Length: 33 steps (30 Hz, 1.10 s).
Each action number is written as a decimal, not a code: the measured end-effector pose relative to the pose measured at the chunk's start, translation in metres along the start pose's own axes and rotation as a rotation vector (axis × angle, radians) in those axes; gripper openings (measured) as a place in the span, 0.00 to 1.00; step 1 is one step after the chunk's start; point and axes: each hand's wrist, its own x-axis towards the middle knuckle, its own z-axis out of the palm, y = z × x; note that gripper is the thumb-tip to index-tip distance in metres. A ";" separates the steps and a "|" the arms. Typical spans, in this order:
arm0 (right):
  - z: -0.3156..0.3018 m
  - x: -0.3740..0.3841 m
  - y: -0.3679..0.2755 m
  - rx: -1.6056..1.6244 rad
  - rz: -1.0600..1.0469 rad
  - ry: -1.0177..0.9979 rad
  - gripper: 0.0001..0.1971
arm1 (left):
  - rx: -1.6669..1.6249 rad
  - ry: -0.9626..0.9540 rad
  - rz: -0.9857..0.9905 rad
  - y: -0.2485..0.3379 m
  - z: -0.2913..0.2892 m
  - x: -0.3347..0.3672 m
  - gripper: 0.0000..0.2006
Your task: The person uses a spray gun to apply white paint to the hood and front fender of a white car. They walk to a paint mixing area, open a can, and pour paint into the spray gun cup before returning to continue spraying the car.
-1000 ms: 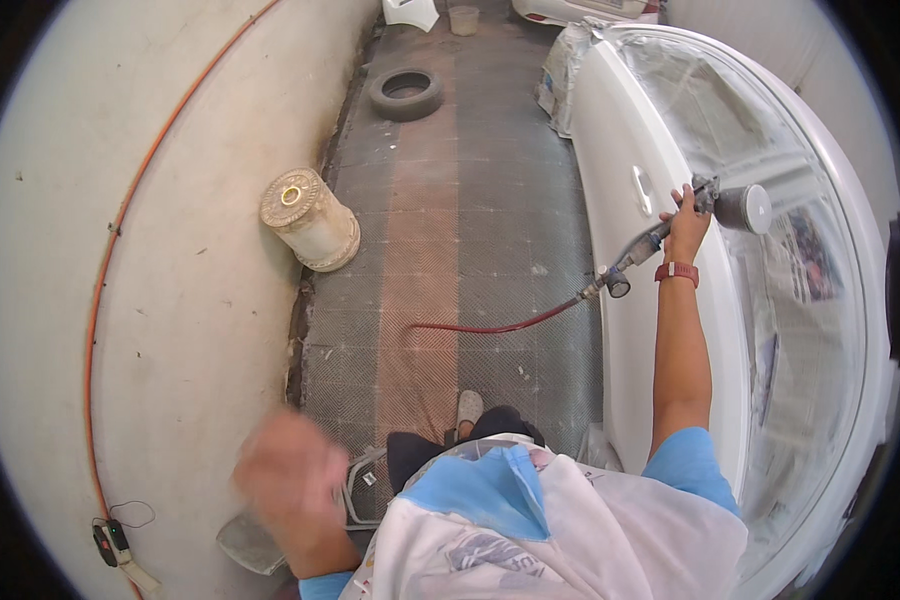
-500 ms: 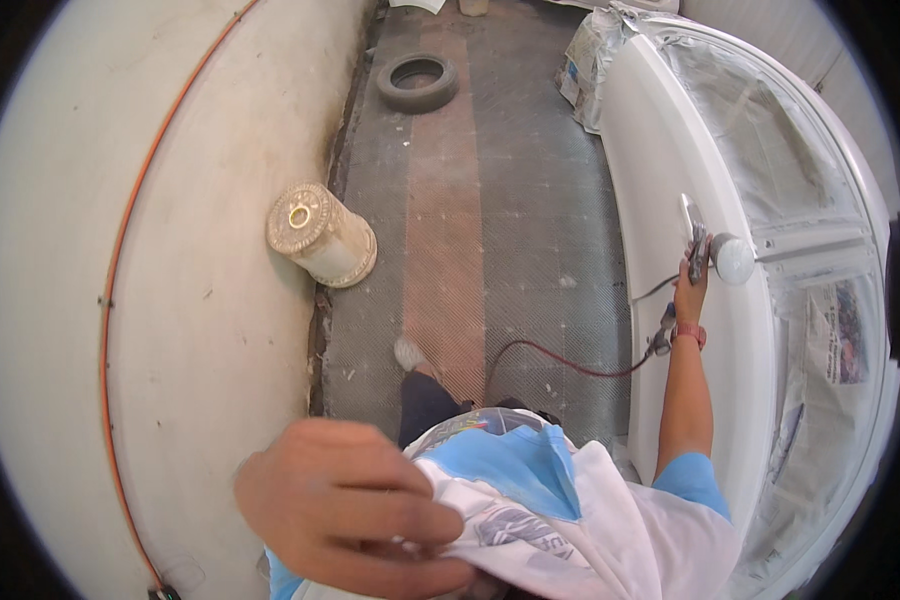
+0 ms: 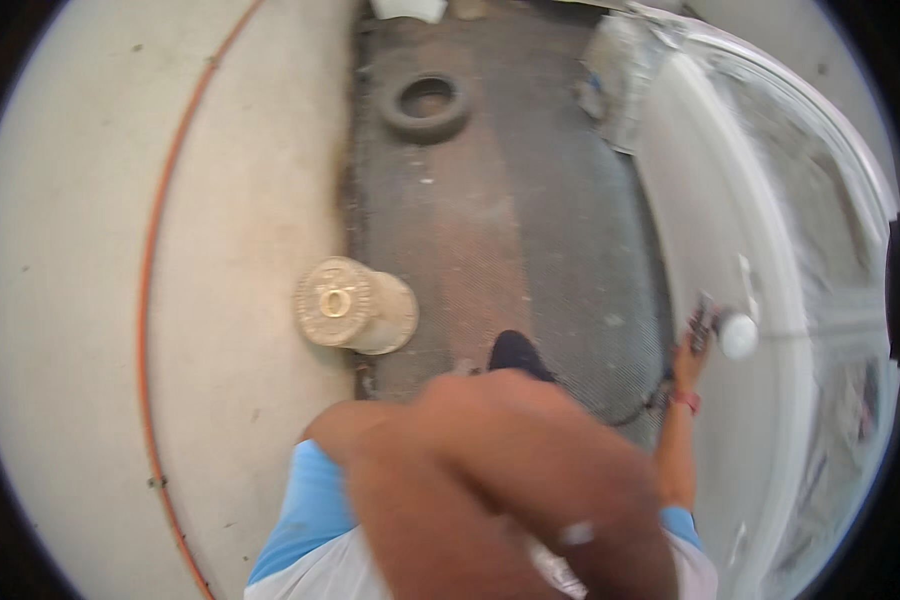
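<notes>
My right hand (image 3: 690, 362) is wrapped round a spray gun (image 3: 702, 318), close to the side of a white car body (image 3: 695, 190). A round white cup (image 3: 738, 336) sits on the gun, on the side toward the car. Below the wrist, a hose (image 3: 632, 416) trails off, partly hidden by my left arm. Large and smeared, my left hand (image 3: 530, 440) is raised in front of my chest, very near the camera. Its fingers are too blurred to read, and anything in them is hidden.
Wrinkled film (image 3: 800, 160) and paper cover the car's windows. To the left, a cream ornamental pedestal (image 3: 390, 312) stands by a pale wall (image 3: 80, 300), along which an orange hose (image 3: 146, 300) runs. A tire (image 3: 425, 122) lies farther ahead on the dark, textured floor (image 3: 580, 230).
My left hand has swung rightward across my chest and looks larger. The whole view has shifted, with the spray gun lower in it. A dark shoe shows now where a light one showed before.
</notes>
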 end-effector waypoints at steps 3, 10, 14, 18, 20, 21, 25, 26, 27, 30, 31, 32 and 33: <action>0.034 0.004 -0.014 -0.048 0.008 0.125 0.37 | -0.149 -0.039 -0.079 0.001 -0.047 0.019 0.12; 0.129 0.048 -0.055 -0.018 0.139 0.180 0.35 | 0.327 0.062 0.678 -0.095 -0.154 0.065 0.17; 0.185 0.114 -0.064 -0.017 0.233 0.176 0.39 | 0.402 0.078 0.868 -0.170 -0.231 0.128 0.15; 0.218 0.171 -0.070 0.049 0.321 0.216 0.48 | 0.259 0.175 0.776 -0.204 -0.282 0.225 0.11; 0.237 0.216 -0.069 0.132 0.248 0.208 0.47 | -0.046 0.122 1.004 -0.246 -0.307 0.258 0.09; 0.243 0.235 -0.068 0.134 0.280 0.211 0.46 | -0.213 0.098 1.093 -0.265 -0.319 0.271 0.08; 0.258 0.280 -0.080 0.106 0.318 0.262 0.38 | -0.134 -0.057 -0.024 -0.320 -0.334 0.291 0.10; 0.262 0.295 -0.084 0.100 0.333 0.287 0.36 | -0.236 -0.284 -0.115 -0.362 -0.344 0.296 0.12; 0.266 0.309 -0.089 0.094 0.348 0.313 0.35 | -0.418 -0.331 -0.228 -0.381 -0.341 0.297 0.12; 0.278 0.359 -0.103 0.157 0.394 0.340 0.34 | -0.873 -0.380 -0.520 -0.427 -0.336 0.300 0.13; 0.282 0.375 -0.108 0.169 0.402 0.353 0.34 | -0.977 -0.394 -0.555 -0.437 -0.340 0.304 0.13; 0.288 0.390 -0.112 0.172 0.396 0.392 0.33 | -1.087 -0.405 -0.595 -0.449 -0.346 0.309 0.13; 0.295 0.404 -0.116 0.173 0.389 0.431 0.33 | -1.199 -0.414 -0.637 -0.460 -0.353 0.316 0.13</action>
